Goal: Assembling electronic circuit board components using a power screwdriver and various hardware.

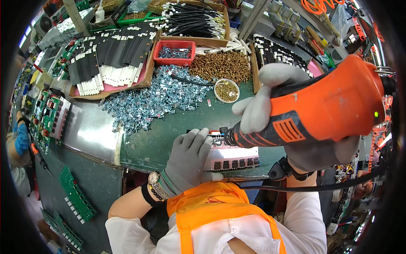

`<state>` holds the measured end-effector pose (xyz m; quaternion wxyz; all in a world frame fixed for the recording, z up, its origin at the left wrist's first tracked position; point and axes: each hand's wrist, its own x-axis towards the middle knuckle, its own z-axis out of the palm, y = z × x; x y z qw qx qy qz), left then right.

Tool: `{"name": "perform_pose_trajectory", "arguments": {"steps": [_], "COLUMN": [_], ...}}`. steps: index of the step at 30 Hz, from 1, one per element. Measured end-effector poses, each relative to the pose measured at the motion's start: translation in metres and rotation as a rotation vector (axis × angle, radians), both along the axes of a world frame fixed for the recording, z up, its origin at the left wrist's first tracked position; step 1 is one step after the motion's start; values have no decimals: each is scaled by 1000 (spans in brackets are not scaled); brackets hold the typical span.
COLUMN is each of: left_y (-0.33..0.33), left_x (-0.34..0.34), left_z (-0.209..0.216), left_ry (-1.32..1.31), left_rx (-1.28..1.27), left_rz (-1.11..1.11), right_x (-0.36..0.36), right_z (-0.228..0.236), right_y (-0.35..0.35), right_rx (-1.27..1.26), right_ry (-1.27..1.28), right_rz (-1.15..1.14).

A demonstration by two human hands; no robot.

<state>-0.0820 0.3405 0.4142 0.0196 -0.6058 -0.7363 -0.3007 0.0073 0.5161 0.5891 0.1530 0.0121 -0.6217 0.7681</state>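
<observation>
My right hand [264, 99], in a grey-and-white glove, grips a large orange and black electric screwdriver [330, 101] with a green light. Its black nose points left and down at the upper side of a flat silver metal plate [234, 153]. A row of small black components [234, 164] lines the plate's near edge; others sit along the far edge, partly hidden by the tool. My left hand [186, 158], in a grey glove, holds the plate's left end, fingers stretched over it and thumb at the near edge. The tool's tip contact is too small to make out.
Beyond the plate lie a heap of silvery clip-like parts [165, 97], a pile of brass-coloured screws [222, 67], a white cup [227, 90] and a red bin [174, 53]. Green circuit boards [76, 194] rest at left. A black cable [313, 188] crosses near my right forearm.
</observation>
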Motion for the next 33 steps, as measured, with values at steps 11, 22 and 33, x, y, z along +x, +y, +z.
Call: {"name": "perform_pose_trajectory", "arguments": {"steps": [11, 22, 33], "left_y": [0, 2, 1], "left_x": [1, -1, -1], "left_z": [-4, -5, -7], "left_ry": [-16, -43, -69], "left_rx": [-18, 19, 22], "left_rz": [-1, -14, -32], "right_x": [-25, -19, -22], "right_z": [-59, -62, -57], "right_y": [-22, -20, -25], "right_rx": [-47, -30, -33], "right_ry": [373, 181, 182], "right_rz": [30, -51, -40]}}
